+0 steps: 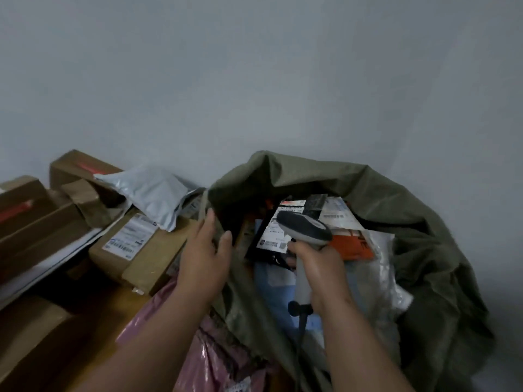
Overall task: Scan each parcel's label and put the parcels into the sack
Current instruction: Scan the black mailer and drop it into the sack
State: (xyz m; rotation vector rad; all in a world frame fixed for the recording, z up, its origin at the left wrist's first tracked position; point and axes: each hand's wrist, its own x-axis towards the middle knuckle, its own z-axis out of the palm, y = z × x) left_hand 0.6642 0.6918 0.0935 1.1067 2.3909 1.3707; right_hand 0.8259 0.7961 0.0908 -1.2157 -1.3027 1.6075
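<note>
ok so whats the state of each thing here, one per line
sack: open, parcels inside
left hand: grips the sack's rim
right hand: grips the scanner
scanner: aimed down into the sack
labelled box: outside the sack, label up
grey mailer: lying on the boxes

Boxes point(135, 244) on, seemingly, floor point(498, 321)

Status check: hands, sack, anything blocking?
Left hand grips sack rim, holding it open. Right hand holds scanner over parcels inside. Boxes stacked left, outside the sack. Nothing blocking.
</note>
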